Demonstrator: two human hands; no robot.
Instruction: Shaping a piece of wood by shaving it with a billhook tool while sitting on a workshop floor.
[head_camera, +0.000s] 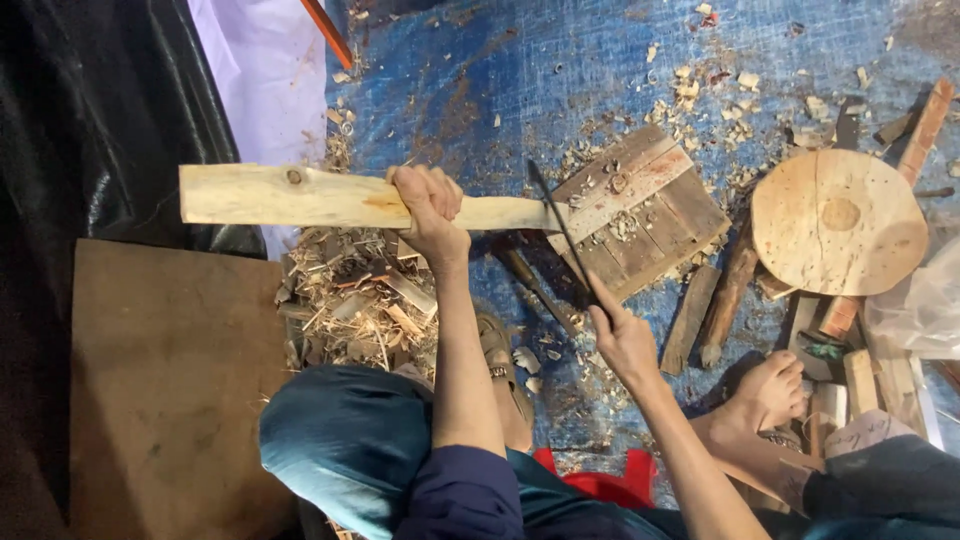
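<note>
My left hand (428, 205) grips a long pale wooden plank (290, 195) near its middle and holds it level above the ground. The plank's right end rests against a small slatted wooden board (650, 215). My right hand (620, 335) is closed on the handle of a dark thin-bladed chopping knife (560, 230), whose blade rises toward the plank's narrowed right end. My knee in blue cloth (345, 435) and my bare foot (770, 390) show below.
A heap of wood shavings (350, 300) lies under the plank on a blue tarpaulin (520, 70). A round wooden disc (838, 220) sits at the right among several sticks and offcuts. A brown board (170, 380) lies at the left beside black sheeting.
</note>
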